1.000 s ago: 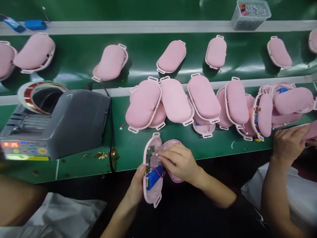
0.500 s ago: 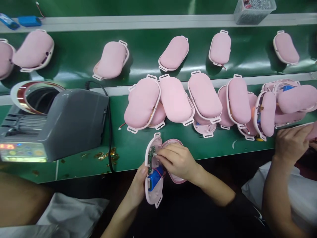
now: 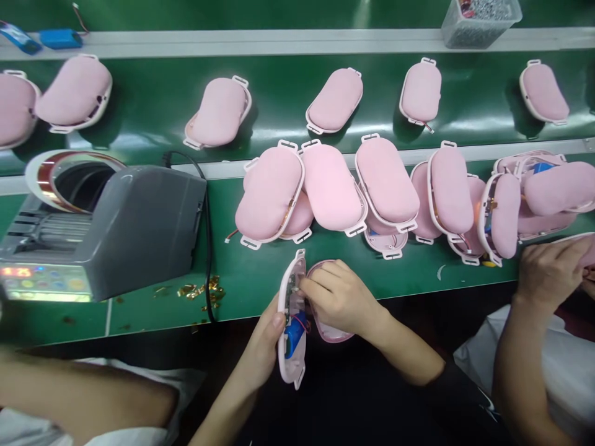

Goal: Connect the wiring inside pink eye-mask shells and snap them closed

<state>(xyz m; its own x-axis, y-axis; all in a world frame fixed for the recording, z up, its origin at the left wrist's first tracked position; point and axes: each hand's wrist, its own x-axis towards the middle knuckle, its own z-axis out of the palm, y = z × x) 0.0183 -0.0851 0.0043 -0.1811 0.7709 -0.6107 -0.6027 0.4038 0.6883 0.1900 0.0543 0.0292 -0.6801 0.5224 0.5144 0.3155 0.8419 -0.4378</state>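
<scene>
An opened pink casing half [image 3: 294, 370] stands on edge above the table's front edge, gripped along its left rim by my left hand [image 3: 268, 337]. Inside it are a green circuit board [image 3: 292, 296] and a blue battery [image 3: 294, 334] with thin red wires. My right hand [image 3: 341, 297] has its fingers pinched together at the board's right side. Whatever lies between those fingertips is hidden. Behind and below this hand is the second pink casing half [image 3: 332, 332], partly covered by it.
Several pink casings [image 3: 385, 179] lie in a row along the table, with others [image 3: 335, 99] on the green surface beyond. To the left stands a grey tape dispenser [image 3: 149, 229] with a black cable [image 3: 208, 260]. Co-workers' arms show at left [image 3: 88, 387] and right [image 3: 525, 347].
The held casing has turned more edge-on and shifted slightly right. My right fingertips stay at the board; the small white part seen there earlier is hidden. A co-worker's arm at left reaches further in.
</scene>
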